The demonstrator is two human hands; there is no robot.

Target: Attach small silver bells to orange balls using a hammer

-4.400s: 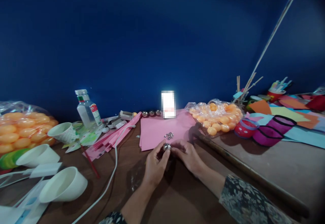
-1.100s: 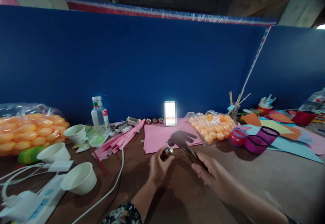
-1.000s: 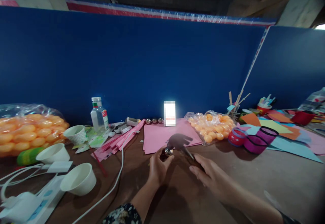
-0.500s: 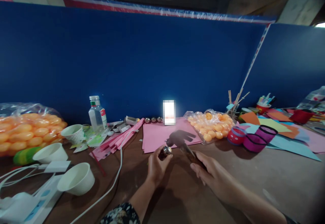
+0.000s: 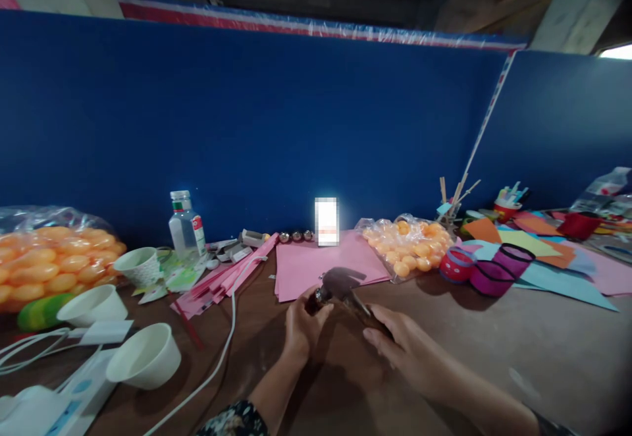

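My left hand [image 5: 301, 324] is closed around a shiny metal ball [image 5: 313, 302] above the brown table. Much of that ball is hidden by the fingers and by the claw hammer [image 5: 342, 283]. In my right hand [image 5: 395, 340] the hammer's wooden handle is gripped, and its dark head lies over the ball's near side, at or very close to its surface. Beyond both hands lies a stack of pink paper [image 5: 301, 271]. Several more metal balls [image 5: 297, 236] sit in a row at its back edge.
Bags of orange balls stand at left [image 5: 54, 261] and right [image 5: 409, 245]. Paper cups [image 5: 145, 357], a power strip [image 5: 81, 393], a white cable [image 5: 230, 330] and a clear bottle [image 5: 187, 228] occupy the left. Purple cloth-like rings [image 5: 494, 278] and coloured paper [image 5: 563, 284] lie right.
The hammer's head has come down and to the left onto or right up against the ball, which it now partly covers. My left hand has stayed nearly in place.
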